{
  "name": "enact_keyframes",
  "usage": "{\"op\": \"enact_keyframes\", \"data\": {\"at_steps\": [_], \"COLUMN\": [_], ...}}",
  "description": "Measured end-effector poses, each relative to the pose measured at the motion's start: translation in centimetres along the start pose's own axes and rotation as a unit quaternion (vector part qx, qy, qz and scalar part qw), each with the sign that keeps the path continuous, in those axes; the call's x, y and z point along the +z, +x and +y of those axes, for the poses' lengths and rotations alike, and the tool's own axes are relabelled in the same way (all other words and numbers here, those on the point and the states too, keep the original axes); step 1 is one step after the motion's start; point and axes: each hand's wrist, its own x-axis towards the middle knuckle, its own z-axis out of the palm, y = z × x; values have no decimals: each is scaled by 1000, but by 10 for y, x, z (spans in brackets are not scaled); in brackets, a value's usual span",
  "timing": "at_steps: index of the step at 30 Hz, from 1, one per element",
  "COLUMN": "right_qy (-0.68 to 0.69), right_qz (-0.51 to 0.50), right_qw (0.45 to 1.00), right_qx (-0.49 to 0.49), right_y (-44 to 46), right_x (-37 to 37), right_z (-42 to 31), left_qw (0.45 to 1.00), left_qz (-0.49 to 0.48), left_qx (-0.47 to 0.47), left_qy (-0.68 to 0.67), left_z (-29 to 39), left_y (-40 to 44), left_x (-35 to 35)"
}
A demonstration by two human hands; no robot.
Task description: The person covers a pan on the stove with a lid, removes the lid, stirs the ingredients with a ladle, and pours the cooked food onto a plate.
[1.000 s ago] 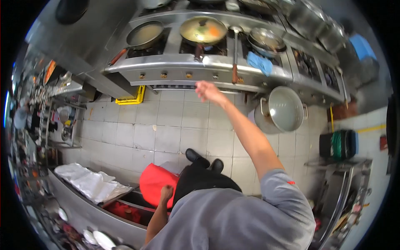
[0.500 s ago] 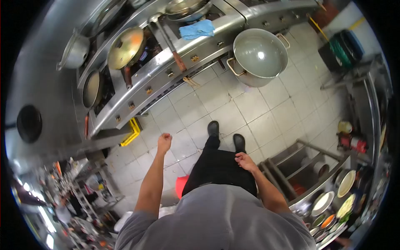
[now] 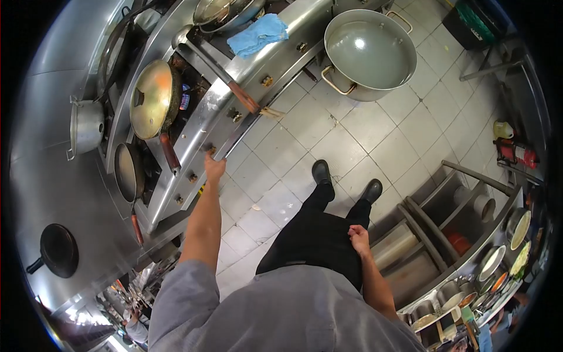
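My left hand (image 3: 215, 168) reaches out to the stove front. Its fingers are closed around a brass-coloured stove knob (image 3: 210, 150). Above that knob, a frying pan with a brown handle (image 3: 169, 154) sits on a burner under a domed lid (image 3: 151, 100), and a blue flame (image 3: 185, 97) shows beside it. My right hand (image 3: 359, 239) hangs by the black apron (image 3: 316, 240) with its fingers curled. Whether anything is inside them is hidden.
A large pot of liquid (image 3: 370, 56) stands at the upper right. A ladle (image 3: 218, 69) and blue cloth (image 3: 258, 35) rest on the stove. A smaller pan (image 3: 129, 173) sits left. Food containers (image 3: 491, 262) line the right-hand counter; other people are at the edges.
My left hand has moved from open air over the floor to the stove knob. My right hand stays by the apron. The view has shifted and turned toward the stove.
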Motion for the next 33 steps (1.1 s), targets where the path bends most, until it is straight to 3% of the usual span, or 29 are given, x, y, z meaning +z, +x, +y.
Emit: {"op": "enact_keyframes", "data": {"at_steps": [6,17,23,26,28,29,30,32,33], "right_qy": [33,33,35,43,54,65,79,99,113], "right_qz": [14,4,20,39,63,66,72,80,84], "right_qw": [995,995,992,990,989,989,988,988,986], "right_qx": [98,95,117,125,122,117,110,93,84], "right_y": [-8,-3,-5,-10,-17,-20,-24,-34,-38], "right_x": [11,7,-8,-19,-28,-32,-37,-48,-53], "right_z": [-6,-14,-3,1,1,0,-1,-3,-2], "left_qw": [998,993,993,996,994,960,888,777,714], "left_qz": [31,60,18,30,63,32,-10,-143,-211], "left_qx": [45,90,105,64,-6,-131,-252,-169,-128], "left_qy": [0,44,51,60,-90,-244,-384,-589,-655], "left_z": [2,-9,-6,10,5,14,19,-31,-18], "left_y": [-4,6,6,-3,0,-5,-11,10,-1], "left_x": [7,12,11,7,4,-9,-25,-48,-78]}}
